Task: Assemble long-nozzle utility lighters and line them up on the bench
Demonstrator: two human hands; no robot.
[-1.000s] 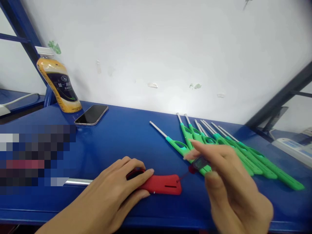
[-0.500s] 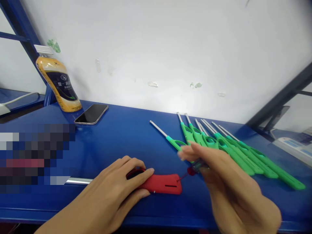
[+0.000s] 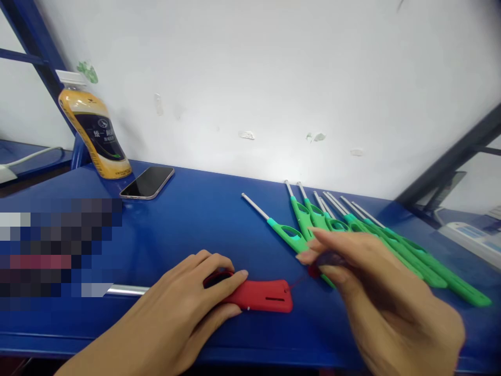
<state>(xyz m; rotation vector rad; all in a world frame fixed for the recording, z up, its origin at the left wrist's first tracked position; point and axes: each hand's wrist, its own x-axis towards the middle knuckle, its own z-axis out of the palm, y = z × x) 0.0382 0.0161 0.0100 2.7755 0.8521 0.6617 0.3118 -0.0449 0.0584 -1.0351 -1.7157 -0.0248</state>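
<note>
My left hand is closed round a red gas lighter that lies on its side on the blue table. The lighter's metal tube points left and its handle end points right. My right hand pinches a small screwdriver with a red collar. Its thin shaft slants down to the hole near the end of the red handle; motion blurs the shaft, and my fingers cover most of the screwdriver's handle. Behind my right hand several green gas lighters lie side by side, partly hidden by it.
At the back left stands a yellow bottle with a white cap, beside a phone lying flat. A white wall closes the table's far side. The blue table has its front edge close to me. A blurred patch hides the left side.
My right hand has turned slightly and shifted a little to the right with the screwdriver. The left hand and the red lighter have stayed in place.
</note>
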